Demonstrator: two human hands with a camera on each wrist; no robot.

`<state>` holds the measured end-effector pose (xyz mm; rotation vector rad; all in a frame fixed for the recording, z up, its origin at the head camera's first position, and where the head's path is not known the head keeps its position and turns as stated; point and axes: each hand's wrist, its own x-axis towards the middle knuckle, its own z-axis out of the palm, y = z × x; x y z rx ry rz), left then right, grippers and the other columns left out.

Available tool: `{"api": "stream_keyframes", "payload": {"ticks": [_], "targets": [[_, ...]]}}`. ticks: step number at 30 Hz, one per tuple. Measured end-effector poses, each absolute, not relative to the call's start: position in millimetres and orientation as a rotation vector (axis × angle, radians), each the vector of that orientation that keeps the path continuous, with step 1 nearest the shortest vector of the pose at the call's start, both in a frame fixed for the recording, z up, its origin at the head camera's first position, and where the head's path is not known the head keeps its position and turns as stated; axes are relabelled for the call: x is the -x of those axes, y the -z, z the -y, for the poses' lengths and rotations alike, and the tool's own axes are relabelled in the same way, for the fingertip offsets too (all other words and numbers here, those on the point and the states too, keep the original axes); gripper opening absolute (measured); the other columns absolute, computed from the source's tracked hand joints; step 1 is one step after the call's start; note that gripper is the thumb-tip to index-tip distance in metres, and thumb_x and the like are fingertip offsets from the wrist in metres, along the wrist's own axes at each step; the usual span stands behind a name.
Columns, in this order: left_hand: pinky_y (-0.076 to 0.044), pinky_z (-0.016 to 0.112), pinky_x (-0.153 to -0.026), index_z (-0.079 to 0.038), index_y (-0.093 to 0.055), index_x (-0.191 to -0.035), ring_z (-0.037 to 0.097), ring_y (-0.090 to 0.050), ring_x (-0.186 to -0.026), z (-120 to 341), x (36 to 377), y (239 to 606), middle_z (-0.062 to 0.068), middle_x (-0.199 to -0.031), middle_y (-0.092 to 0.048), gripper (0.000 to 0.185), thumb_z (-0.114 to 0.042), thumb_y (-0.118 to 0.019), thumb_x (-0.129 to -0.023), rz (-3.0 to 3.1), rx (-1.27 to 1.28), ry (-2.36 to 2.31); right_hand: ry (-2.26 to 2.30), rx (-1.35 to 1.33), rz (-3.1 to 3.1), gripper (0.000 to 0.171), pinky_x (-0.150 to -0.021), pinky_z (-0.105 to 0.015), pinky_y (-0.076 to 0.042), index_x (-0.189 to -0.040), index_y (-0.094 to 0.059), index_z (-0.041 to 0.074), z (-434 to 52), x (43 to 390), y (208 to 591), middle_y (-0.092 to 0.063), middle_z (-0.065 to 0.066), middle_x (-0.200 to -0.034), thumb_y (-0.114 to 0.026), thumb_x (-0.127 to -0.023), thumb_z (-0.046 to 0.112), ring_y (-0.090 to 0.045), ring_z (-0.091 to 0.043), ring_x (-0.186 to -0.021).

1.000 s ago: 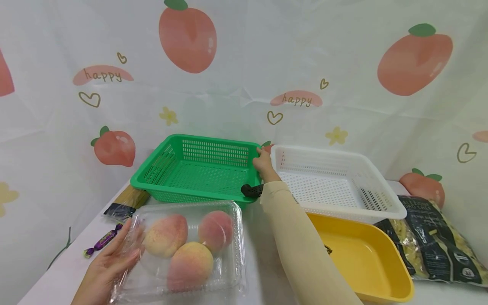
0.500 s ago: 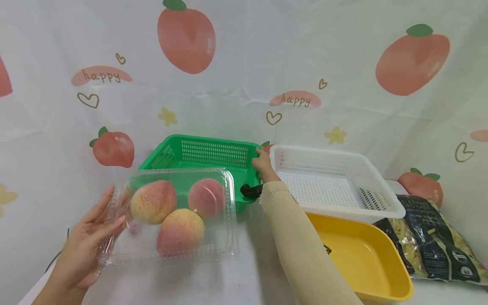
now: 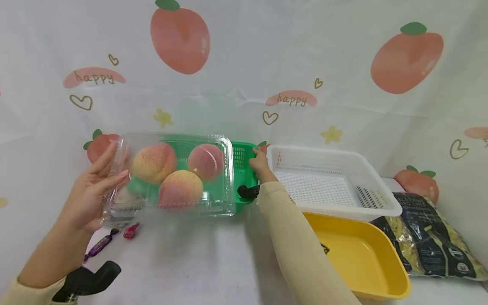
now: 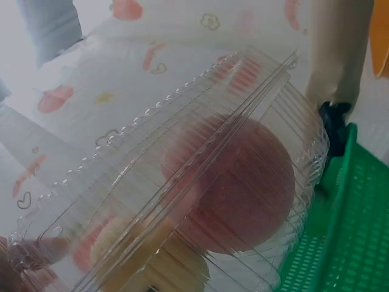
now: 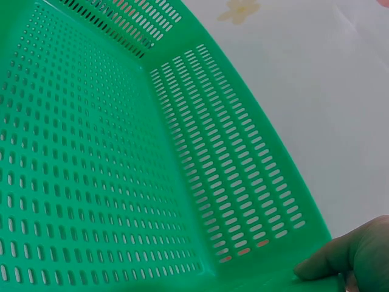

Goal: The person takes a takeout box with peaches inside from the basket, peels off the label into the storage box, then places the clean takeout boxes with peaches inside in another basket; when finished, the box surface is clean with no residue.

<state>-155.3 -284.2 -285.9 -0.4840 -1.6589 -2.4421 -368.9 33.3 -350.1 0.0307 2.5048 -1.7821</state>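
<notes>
My left hand grips the left edge of a clear plastic clamshell box, its thumb on the near side. Through the plastic show three peaches, yellow and pink. The box overlaps most of the green basket in the head view, hiding its left and middle. In the left wrist view, the green basket appears to the right of the box. My right hand holds the basket's right rim near the back corner, with the thumb over the rim. Inside, the part of the basket visible from the right wrist is bare.
A white basket stands right of the green one. In front of it sits a yellow tray, partly behind my right sleeve. A pasta bag lies far right. A purple-wrapped candy and a red-wrapped candy lie at left.
My left hand has raised the box of peaches from low in front of the green basket to a place overlapping it. The right hand stays at the basket's rim.
</notes>
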Motion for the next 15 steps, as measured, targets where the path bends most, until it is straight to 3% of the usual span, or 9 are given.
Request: {"api": "stream_keyframes", "payload": {"ticks": [4, 7, 10, 11, 15], "targets": [[-0.05, 0.014, -0.085, -0.021, -0.026, -0.147, -0.004, -0.054, -0.115, 281.2, 169.6, 274.5, -0.005, -0.158, -0.009, 0.067, 0.01, -0.046, -0.091, 1.606, 0.514, 2.416, 1.774, -0.057, -2.503, 0.06, -0.114, -0.039, -0.024, -0.148, -0.025, 0.01, -32.4, 368.4, 349.9, -0.006, 0.002, -0.159, -0.036, -0.092, -0.008, -0.003, -0.023, -0.146], [-0.05, 0.014, -0.085, -0.02, -0.027, -0.147, -0.005, -0.055, -0.114, 278.9, 179.4, 267.8, -0.002, -0.158, -0.01, 0.068, 0.012, -0.046, -0.09, 1.606, 0.529, 2.38, 1.75, -0.072, -2.501, 0.061, -0.086, -0.03, -0.044, -0.148, -0.025, 0.013, -31.9, 369.5, 349.9, -0.005, 0.004, -0.159, -0.035, -0.092, -0.009, -0.003, -0.022, -0.146], [-0.05, 0.014, -0.085, -0.019, -0.027, -0.147, -0.004, -0.056, -0.113, 277.4, 189.8, 261.9, 0.001, -0.158, -0.012, 0.068, 0.011, -0.048, -0.09, 1.623, 0.533, 2.343, 1.73, -0.071, -2.507, 0.062, -0.06, -0.028, -0.033, -0.148, -0.025, 0.014, -32.3, 371.5, 350.1, -0.005, 0.005, -0.159, -0.034, -0.092, -0.009, -0.002, -0.022, -0.146], [-0.05, 0.013, -0.085, -0.019, -0.028, -0.147, -0.003, -0.056, -0.114, 276.7, 193.3, 260.2, 0.001, -0.158, -0.012, 0.067, 0.01, -0.049, -0.09, 1.633, 0.532, 2.334, 1.724, -0.07, -2.511, 0.062, -0.059, -0.028, -0.03, -0.148, -0.025, 0.015, -32.6, 371.9, 350.2, -0.005, 0.005, -0.159, -0.034, -0.091, -0.009, -0.002, -0.022, -0.146], [-0.049, 0.012, -0.085, -0.021, -0.028, -0.147, 0.005, -0.043, -0.129, 273.9, 207.1, 255.8, -0.001, -0.158, -0.012, 0.068, 0.006, -0.053, -0.089, 1.668, 0.491, 2.351, 1.74, -0.057, -2.522, 0.062, -0.076, -0.03, -0.036, -0.148, -0.025, 0.013, -33.5, 371.8, 350.5, -0.006, 0.003, -0.159, -0.035, -0.091, -0.009, -0.003, -0.022, -0.145]]}}
